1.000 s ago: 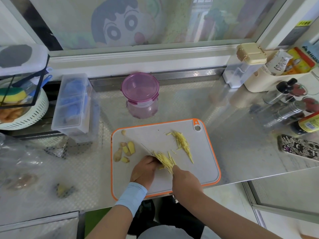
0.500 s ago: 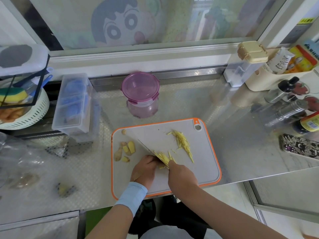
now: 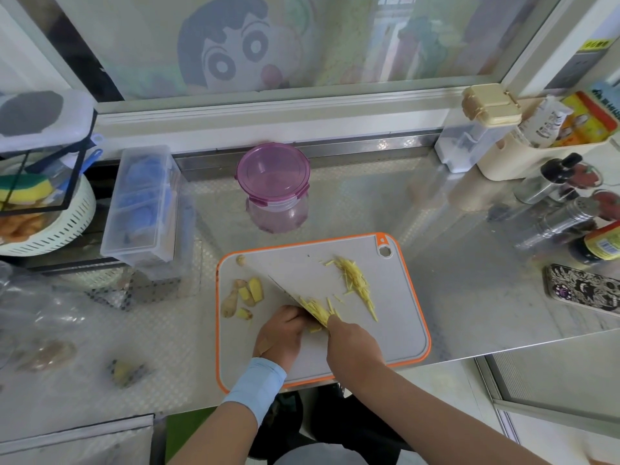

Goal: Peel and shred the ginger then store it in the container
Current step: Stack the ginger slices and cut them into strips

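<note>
Gripping the knife in your right hand, left hand curled over the ginger on the board, you could nick fingers lying just beside its edge.

Cutting board, near middle: taken up by your left hand holding the ginger and your right hand gripping the knife. Board's near right corner is bare; shred pile lies far of it, ginger pieces at left. Counter right of the board is open as far as the phone and bottles. Container stands just beyond the far edge; clear box blocks far left
</note>
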`<control>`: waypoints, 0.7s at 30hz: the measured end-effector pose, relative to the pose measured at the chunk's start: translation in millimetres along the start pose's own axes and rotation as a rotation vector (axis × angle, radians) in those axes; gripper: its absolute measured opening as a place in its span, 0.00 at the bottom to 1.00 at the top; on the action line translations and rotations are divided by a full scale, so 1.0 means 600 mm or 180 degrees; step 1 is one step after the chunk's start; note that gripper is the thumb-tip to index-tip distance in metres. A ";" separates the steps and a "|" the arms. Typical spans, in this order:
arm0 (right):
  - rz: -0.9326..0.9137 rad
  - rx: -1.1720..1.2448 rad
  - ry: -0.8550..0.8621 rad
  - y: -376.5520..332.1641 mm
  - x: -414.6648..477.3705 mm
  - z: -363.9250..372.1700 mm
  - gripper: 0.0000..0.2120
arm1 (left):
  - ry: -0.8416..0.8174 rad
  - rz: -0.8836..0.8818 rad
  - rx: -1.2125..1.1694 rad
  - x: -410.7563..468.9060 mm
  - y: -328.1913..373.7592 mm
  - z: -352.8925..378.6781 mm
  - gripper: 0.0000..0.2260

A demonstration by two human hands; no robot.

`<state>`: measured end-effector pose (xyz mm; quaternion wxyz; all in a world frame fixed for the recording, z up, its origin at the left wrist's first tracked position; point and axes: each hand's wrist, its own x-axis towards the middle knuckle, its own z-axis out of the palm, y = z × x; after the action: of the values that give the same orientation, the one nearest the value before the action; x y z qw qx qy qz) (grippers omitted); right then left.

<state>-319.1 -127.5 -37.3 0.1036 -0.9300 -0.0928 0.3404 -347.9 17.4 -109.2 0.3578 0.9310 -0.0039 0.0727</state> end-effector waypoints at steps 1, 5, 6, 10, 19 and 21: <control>-0.0008 0.0001 0.0010 -0.003 0.001 -0.001 0.09 | -0.0011 -0.0050 0.0002 0.000 0.000 0.000 0.14; 0.0016 0.0053 0.0065 -0.002 0.000 0.002 0.09 | -0.0009 0.0172 0.0161 0.001 -0.007 0.002 0.15; 0.0019 0.0059 0.0074 -0.001 -0.003 0.004 0.09 | -0.0002 0.0231 0.0202 0.002 -0.009 0.001 0.15; 0.0031 0.0022 0.0081 0.011 -0.021 0.008 0.10 | -0.0032 0.0321 0.0259 0.000 -0.014 0.000 0.15; 0.0042 -0.0017 0.0064 -0.003 -0.002 0.011 0.11 | 0.0008 0.0298 0.0190 0.000 -0.017 0.005 0.15; -0.0012 0.0034 0.0082 -0.013 0.006 0.008 0.10 | -0.0011 0.0297 0.0191 0.001 -0.014 0.003 0.15</control>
<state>-320.4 -118.7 -41.1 0.1104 -0.9335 -0.0914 0.3286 -346.5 22.8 -116.1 0.3260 0.9402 -0.0458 0.0877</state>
